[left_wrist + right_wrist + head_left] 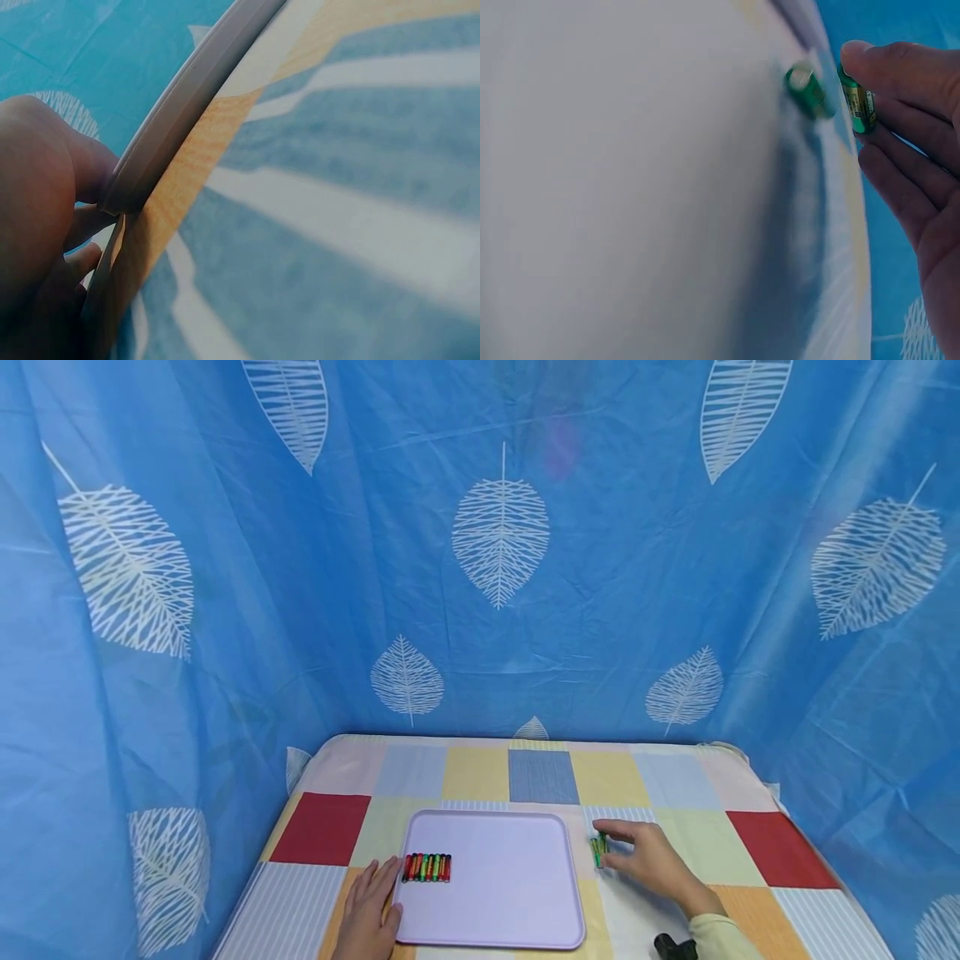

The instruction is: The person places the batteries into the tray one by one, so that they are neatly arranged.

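Note:
A pale lilac tray [510, 902] lies on the table, with a row of several red and green batteries [427, 867] side by side near its left edge. My left hand [367, 910] rests along that edge, fingers extended, and in the left wrist view the thumb touches the tray rim [176, 112]. To the right of the tray, my right hand [648, 858] pinches a green battery [859, 101] between thumb and fingers. Another green battery [808, 91] lies on the cloth just beside it.
A patchwork tablecloth [480, 772] covers the table. Blue curtains [600, 610] with white leaf prints hang behind it and at both sides. A small black object [675, 947] shows beside the right sleeve [722, 937] at the front.

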Demonstrator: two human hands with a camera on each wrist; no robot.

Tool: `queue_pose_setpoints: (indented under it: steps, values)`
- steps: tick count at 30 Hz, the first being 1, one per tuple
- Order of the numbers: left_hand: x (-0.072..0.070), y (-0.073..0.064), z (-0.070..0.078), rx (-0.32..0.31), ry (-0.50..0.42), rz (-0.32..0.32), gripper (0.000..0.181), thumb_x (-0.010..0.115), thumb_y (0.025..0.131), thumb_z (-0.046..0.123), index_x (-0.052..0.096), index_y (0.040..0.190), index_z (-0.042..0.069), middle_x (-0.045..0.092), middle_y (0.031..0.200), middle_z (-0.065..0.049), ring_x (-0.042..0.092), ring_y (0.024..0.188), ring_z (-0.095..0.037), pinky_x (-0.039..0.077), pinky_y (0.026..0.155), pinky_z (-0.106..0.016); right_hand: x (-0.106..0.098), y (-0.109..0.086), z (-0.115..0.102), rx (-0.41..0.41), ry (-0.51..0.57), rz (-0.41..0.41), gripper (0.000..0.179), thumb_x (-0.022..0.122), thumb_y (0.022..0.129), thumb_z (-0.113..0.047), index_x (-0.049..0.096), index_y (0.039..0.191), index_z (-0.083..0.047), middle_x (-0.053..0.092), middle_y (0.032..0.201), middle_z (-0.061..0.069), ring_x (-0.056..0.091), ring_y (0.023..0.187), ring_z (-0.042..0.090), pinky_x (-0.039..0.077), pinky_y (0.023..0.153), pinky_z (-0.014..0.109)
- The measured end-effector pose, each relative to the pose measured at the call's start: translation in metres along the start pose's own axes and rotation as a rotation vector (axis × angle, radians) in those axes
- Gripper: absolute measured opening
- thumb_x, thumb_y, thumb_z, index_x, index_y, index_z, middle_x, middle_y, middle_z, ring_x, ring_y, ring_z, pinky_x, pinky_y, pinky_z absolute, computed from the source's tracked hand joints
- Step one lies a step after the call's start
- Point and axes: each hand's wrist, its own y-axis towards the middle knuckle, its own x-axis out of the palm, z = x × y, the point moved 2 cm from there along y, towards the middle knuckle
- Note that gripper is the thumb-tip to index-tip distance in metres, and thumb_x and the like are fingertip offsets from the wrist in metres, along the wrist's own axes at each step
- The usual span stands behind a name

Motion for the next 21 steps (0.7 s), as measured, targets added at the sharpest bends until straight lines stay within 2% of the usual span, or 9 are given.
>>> queue_pose_setpoints:
  steps: [4, 7, 11, 17, 21]
  values:
    - [-0.001, 0.000, 0.001, 0.000, -0.010, -0.002, 0.066, 0.068, 0.095, 0.000, 0.053, 0.159, -0.001, 0.053, 0.166, -0.022, 0.028, 0.160, -0.052, 0.011, 0.132, -0.073, 0.005, 0.007, -0.017, -0.088, 0.034, 0.014, 0.052, 0.090, 0.089, -0.013, 0.075, 0.138, -0.004, 0.077, 0.138, 0.013, 0.076, 0.122, 0.038, 0.065, 0.102, 0.051]
    - [-0.002, 0.000, 0.001, 0.003, -0.010, -0.006, 0.066, 0.068, 0.095, 0.000, 0.053, 0.159, -0.002, 0.052, 0.165, -0.023, 0.028, 0.160, -0.053, 0.011, 0.132, -0.074, 0.015, 0.013, -0.030, -0.118, 0.069, 0.018, 0.051, 0.089, 0.090, -0.011, 0.074, 0.138, -0.003, 0.077, 0.138, 0.014, 0.076, 0.121, 0.038, 0.065, 0.102, 0.050]
    - [0.000, 0.000, 0.000, -0.001, 0.001, -0.007, 0.066, 0.068, 0.094, 0.000, 0.053, 0.158, -0.003, 0.053, 0.165, -0.023, 0.029, 0.159, -0.053, 0.011, 0.132, -0.074, 0.032, 0.021, -0.047, -0.140, 0.125, 0.012, 0.049, 0.089, 0.090, -0.010, 0.076, 0.136, -0.002, 0.077, 0.137, 0.013, 0.076, 0.122, 0.037, 0.064, 0.104, 0.049]
    - [0.000, -0.001, 0.000, 0.006, -0.010, 0.001, 0.066, 0.068, 0.094, 0.000, 0.053, 0.158, -0.003, 0.053, 0.165, -0.023, 0.029, 0.160, -0.053, 0.011, 0.132, -0.073, 0.059, 0.031, -0.071, -0.225, 0.210, -0.015, 0.048, 0.089, 0.090, -0.009, 0.075, 0.135, 0.001, 0.077, 0.136, 0.014, 0.076, 0.121, 0.037, 0.064, 0.106, 0.048]
    - [0.000, -0.001, 0.001, 0.001, -0.024, 0.003, 0.066, 0.068, 0.094, -0.001, 0.053, 0.158, -0.003, 0.053, 0.165, -0.022, 0.028, 0.161, -0.052, 0.010, 0.132, -0.072, 0.078, 0.036, -0.087, -0.268, 0.219, -0.027, 0.047, 0.089, 0.090, -0.009, 0.075, 0.134, 0.001, 0.078, 0.135, 0.013, 0.077, 0.120, 0.037, 0.065, 0.106, 0.046]
